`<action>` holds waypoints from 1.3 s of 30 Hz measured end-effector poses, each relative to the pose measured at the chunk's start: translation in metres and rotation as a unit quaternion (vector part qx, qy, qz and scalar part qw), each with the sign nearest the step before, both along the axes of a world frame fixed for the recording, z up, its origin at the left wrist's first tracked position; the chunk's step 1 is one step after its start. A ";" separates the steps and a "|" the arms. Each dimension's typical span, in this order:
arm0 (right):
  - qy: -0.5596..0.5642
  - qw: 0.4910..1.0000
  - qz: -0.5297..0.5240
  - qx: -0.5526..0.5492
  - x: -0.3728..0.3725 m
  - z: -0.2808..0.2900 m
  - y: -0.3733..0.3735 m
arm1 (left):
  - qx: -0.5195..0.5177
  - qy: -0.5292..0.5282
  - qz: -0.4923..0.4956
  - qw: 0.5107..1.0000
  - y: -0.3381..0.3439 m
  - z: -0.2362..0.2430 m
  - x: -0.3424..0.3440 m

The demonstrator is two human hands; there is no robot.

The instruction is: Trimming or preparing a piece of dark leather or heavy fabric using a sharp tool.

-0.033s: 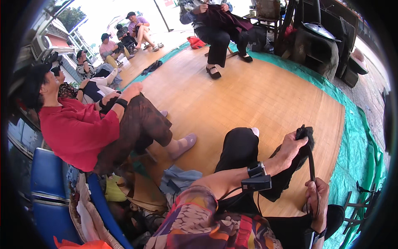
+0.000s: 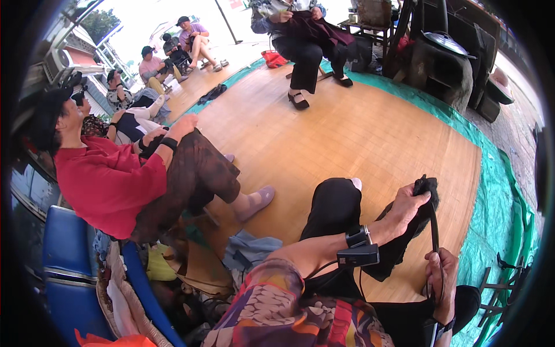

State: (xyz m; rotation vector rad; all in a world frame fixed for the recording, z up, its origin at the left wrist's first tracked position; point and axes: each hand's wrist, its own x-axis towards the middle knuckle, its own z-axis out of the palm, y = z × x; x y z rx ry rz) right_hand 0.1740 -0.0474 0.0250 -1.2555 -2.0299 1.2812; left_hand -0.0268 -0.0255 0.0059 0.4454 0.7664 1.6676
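Note:
My left hand (image 2: 406, 209) reaches out to the front right, its fingers closed on a bunched black cloth (image 2: 398, 247) that hangs below the hand. A narrow dark strap (image 2: 435, 228) runs from that bunch down to my right hand (image 2: 444, 277), which grips its lower end between thumb and fingers. Between the two hands the strap looks fairly taut. Whether strap and cloth are one piece cannot be told. Both hands are above my black-trousered legs (image 2: 332, 208). A black box on a band (image 2: 357, 254) sits at my left wrist.
Wooden-looking flooring (image 2: 370, 133) spreads ahead, edged by green sheeting (image 2: 503, 231). A red-shirted person (image 2: 110, 185) sits close on my left; opposite, another person handles dark maroon cloth (image 2: 318, 26). Blue chairs (image 2: 69, 243) and heaped fabric (image 2: 245, 248) lie left, a dark stove (image 2: 436, 72) far right.
The person opposite has lowered their hands and the maroon cloth slightly. My own hands and the black cloth look nearly unmoved.

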 end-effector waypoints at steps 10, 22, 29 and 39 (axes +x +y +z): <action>0.071 0.997 -0.037 -0.005 -0.002 0.016 0.003 | 0.014 -0.022 0.005 1.000 0.008 -0.011 -0.006; 0.021 1.000 -0.005 0.010 -0.019 0.008 0.011 | 0.007 0.002 0.009 1.000 0.005 -0.005 -0.010; 0.064 0.998 -0.015 -0.008 -0.025 0.011 0.013 | 0.009 -0.009 0.020 1.000 0.004 -0.008 -0.014; 0.008 1.000 -0.002 -0.003 -0.020 0.010 0.009 | 0.011 0.056 -0.007 0.998 0.000 -0.002 -0.007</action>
